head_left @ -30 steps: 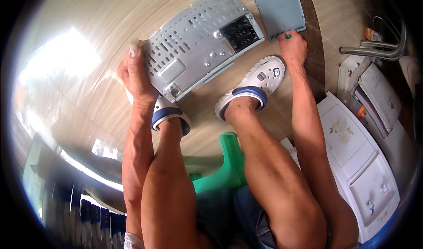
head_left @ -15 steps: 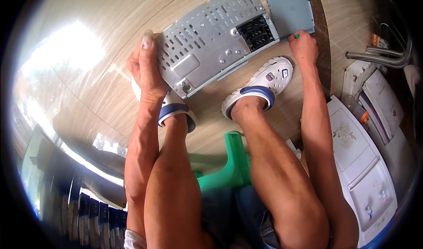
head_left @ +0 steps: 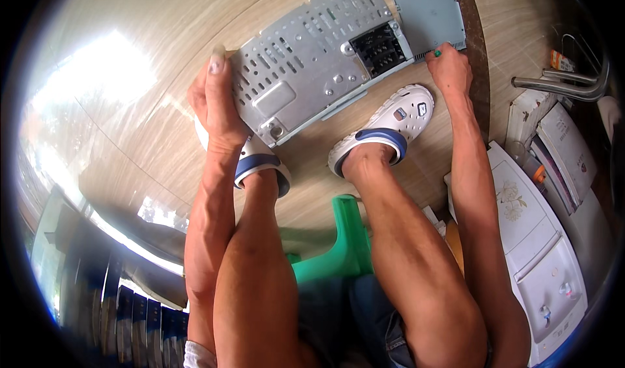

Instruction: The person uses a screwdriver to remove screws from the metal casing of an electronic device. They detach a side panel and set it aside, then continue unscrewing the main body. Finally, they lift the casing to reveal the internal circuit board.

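A silver metal car stereo chassis (head_left: 312, 49), with rows of slots and a black connector socket (head_left: 379, 48), is tilted in front of me above the floor. My left hand (head_left: 218, 101) is closed on its left end, the thumb lying along the edge. A flat grey-blue metal cover plate (head_left: 430, 20) lies just beyond its right end. Close to that plate's near edge, my right hand (head_left: 450, 72) is closed in a fist. A small green piece (head_left: 437, 54) shows between its fingers; the rest of what it holds is hidden.
My feet wear white clogs with blue straps (head_left: 400, 111), below the chassis. A green plastic stool (head_left: 338, 251) is under me. At right stand a white drawer unit (head_left: 521, 238), a box of papers (head_left: 566, 153) and bent metal tubing (head_left: 566, 85). Books (head_left: 140, 322) line the lower left.
My right forearm has shifted slightly outward to the right, and the right fist has turned a little. The chassis, the plate and my left hand look the same.
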### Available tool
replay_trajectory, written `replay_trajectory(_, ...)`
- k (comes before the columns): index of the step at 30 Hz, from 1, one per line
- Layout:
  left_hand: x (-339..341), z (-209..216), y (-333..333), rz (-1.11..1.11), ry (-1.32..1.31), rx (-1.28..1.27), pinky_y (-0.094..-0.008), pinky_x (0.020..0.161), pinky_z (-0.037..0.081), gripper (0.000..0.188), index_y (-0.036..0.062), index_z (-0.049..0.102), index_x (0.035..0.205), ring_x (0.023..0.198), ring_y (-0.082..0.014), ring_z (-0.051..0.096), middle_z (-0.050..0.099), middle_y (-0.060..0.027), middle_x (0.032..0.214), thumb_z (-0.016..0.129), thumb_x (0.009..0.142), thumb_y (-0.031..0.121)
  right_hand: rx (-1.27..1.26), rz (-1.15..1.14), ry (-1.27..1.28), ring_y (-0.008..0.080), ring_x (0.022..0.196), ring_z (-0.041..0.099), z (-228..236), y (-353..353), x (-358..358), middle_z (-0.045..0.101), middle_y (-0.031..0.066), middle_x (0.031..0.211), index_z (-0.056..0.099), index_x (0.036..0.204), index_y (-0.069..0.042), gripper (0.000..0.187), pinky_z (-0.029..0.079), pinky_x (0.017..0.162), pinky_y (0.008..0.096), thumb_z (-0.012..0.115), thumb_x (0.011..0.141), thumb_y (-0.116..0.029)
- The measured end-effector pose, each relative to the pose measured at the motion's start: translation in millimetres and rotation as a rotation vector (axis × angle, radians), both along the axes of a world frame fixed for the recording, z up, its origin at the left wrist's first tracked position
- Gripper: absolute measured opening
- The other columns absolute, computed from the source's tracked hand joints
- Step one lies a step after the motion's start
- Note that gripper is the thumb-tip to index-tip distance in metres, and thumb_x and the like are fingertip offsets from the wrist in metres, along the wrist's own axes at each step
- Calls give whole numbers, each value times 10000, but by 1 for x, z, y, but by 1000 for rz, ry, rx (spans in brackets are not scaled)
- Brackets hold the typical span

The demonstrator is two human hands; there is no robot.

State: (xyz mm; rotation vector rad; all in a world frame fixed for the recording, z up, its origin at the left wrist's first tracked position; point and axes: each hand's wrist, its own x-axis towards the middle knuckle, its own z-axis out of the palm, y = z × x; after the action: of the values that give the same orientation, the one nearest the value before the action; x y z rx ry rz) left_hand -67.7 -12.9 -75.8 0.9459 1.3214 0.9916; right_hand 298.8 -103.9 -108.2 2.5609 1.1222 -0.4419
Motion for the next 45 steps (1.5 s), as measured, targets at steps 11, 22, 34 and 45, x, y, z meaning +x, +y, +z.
replay_trajectory(11, 2, -5, -1, 35, -4, -41, -226, 626, 361, 441, -32, 705, 953, 682, -65, 471, 574, 20, 742, 546, 1003, 376, 153, -62, 67, 413, 996, 686, -9, -15, 17, 720, 227, 1028, 713, 1082, -71, 322, 546, 875, 448, 722, 827, -267)
replay_trajectory(22, -2, -2, 0, -39, 26, 33, -227, 606, 337, 415, -38, 663, 982, 673, -54, 459, 555, 21, 734, 486, 1017, 336, 253, -141, 198, 403, 965, 684, -10, -22, 26, 730, 196, 980, 744, 1019, -105, 277, 541, 852, 439, 720, 839, -314)
replay_trajectory(34, -7, -10, 0, -36, -11, -8, -223, 653, 388, 425, -40, 677, 1021, 711, -68, 509, 601, -8, 793, 490, 1019, 341, 246, -132, 209, 426, 951, 675, -11, -22, 23, 721, 218, 952, 744, 1005, -106, 241, 542, 843, 454, 703, 843, -280)
replay_trajectory(45, -17, -26, 0, -42, -47, -13, -231, 735, 461, 443, -59, 687, 1074, 791, -108, 594, 668, -78, 884, 521, 1018, 348, 481, -340, 314, 268, 733, 690, -23, -34, 41, 744, 153, 912, 734, 1000, -35, 281, 542, 720, 352, 703, 836, -260)
